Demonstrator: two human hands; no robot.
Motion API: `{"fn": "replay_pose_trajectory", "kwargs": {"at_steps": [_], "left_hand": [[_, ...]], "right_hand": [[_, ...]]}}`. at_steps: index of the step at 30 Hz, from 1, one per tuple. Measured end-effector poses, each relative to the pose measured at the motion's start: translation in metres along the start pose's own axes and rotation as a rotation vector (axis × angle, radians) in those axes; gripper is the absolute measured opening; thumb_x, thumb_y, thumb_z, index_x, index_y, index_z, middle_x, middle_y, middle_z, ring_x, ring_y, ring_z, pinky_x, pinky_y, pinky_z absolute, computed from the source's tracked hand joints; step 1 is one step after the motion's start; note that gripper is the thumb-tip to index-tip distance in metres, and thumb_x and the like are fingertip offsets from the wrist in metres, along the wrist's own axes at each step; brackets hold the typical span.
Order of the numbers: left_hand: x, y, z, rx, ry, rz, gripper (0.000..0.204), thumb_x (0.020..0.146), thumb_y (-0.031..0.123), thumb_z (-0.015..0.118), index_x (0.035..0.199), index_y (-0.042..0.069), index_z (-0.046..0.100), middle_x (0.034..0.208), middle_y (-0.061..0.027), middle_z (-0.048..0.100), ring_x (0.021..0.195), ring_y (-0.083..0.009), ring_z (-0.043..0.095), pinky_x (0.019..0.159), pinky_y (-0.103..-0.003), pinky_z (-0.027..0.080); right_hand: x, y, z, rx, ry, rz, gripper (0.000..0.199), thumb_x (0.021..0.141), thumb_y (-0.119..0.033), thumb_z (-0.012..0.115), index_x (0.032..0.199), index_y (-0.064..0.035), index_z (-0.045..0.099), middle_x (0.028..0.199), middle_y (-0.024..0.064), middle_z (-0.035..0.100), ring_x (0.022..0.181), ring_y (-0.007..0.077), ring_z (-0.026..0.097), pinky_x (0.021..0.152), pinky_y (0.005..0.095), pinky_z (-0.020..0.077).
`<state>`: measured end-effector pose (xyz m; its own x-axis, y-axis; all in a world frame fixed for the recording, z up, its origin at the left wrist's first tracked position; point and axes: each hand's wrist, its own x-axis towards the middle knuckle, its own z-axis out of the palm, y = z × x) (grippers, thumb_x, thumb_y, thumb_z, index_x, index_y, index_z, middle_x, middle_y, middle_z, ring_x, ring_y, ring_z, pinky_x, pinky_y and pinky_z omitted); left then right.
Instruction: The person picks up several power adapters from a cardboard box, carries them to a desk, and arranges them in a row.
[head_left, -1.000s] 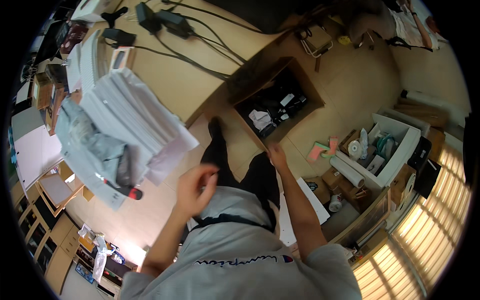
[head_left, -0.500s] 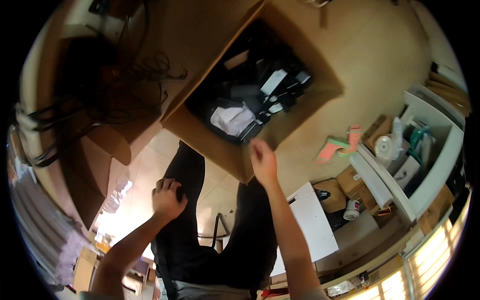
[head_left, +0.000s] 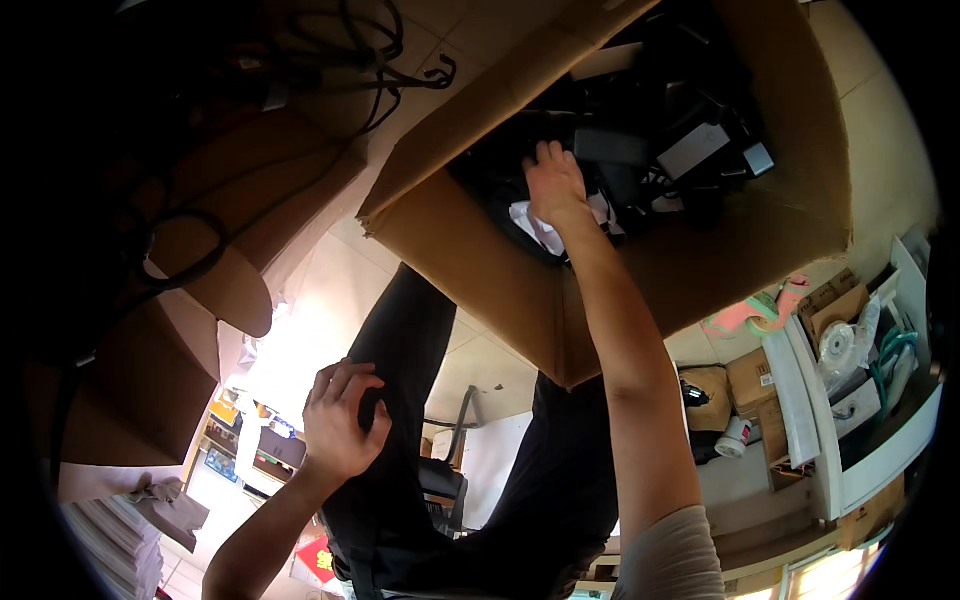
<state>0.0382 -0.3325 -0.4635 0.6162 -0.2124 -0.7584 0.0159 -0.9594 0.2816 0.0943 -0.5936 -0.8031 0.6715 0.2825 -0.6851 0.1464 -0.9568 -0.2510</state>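
My right hand [head_left: 556,188] reaches over the near wall into a large cardboard box [head_left: 490,290]. Its fingers are slightly apart, over dark items and a crumpled white sheet [head_left: 537,228], paper or thin plastic; nothing shows in its grip, though the fingertips are partly lost against the dark. Around it in the box lie a black block-shaped item [head_left: 612,147], a small pale box [head_left: 693,150] and several black pieces too dim to name. Beside my left thigh, my left hand [head_left: 345,420] is empty, its fingers loosely curled and the thumb apart.
Tangled black cables [head_left: 375,70] hang at the upper left, above open cardboard flaps [head_left: 235,290]. To the right stands a white drawer [head_left: 890,440] with tools and a spool [head_left: 836,342]. Small cartons [head_left: 750,378] and a white tub [head_left: 733,437] lie beside it.
My right hand has gone from the box's near edge into it, onto the white sheet. The box fills more of the view. My left hand stays by my thigh.
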Motion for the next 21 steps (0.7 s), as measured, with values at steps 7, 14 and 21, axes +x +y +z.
{"fn": "replay_pose_trajectory", "kwargs": {"at_steps": [7,14,21], "left_hand": [[0.000,0.000,-0.004,0.014,-0.004,0.022,0.024,0.076,0.011,0.063,0.099,0.005,0.064,0.114,-0.0146,0.065,0.109,-0.0383,0.058,0.093,-0.046,0.049],[0.002,0.007,0.000,0.030,-0.007,0.025,0.024,0.077,0.011,0.063,0.100,0.004,0.063,0.114,-0.0150,0.065,0.109,-0.0386,0.058,0.092,-0.046,0.049],[-0.005,0.006,0.010,0.015,0.007,0.033,0.024,0.078,0.011,0.063,0.101,0.004,0.064,0.113,-0.0157,0.066,0.108,-0.0393,0.058,0.093,-0.047,0.049]], "right_hand": [[-0.053,0.021,0.002,0.583,-0.268,0.101,0.087,0.061,-0.045,0.086,0.135,-0.0095,0.059,0.143,0.0103,0.048,0.138,0.0260,0.037,0.116,0.0444,0.0270],[-0.068,0.015,0.052,-0.014,0.168,-0.128,0.049,0.078,-0.013,0.070,0.126,-0.0102,0.061,0.135,0.0140,0.052,0.135,0.0304,0.041,0.115,0.0460,0.0293],[-0.067,0.034,0.010,0.542,0.386,0.037,0.051,0.083,-0.025,0.076,0.126,-0.0011,0.062,0.118,0.0178,0.067,0.115,0.0317,0.062,0.102,0.0409,0.0468]]}}
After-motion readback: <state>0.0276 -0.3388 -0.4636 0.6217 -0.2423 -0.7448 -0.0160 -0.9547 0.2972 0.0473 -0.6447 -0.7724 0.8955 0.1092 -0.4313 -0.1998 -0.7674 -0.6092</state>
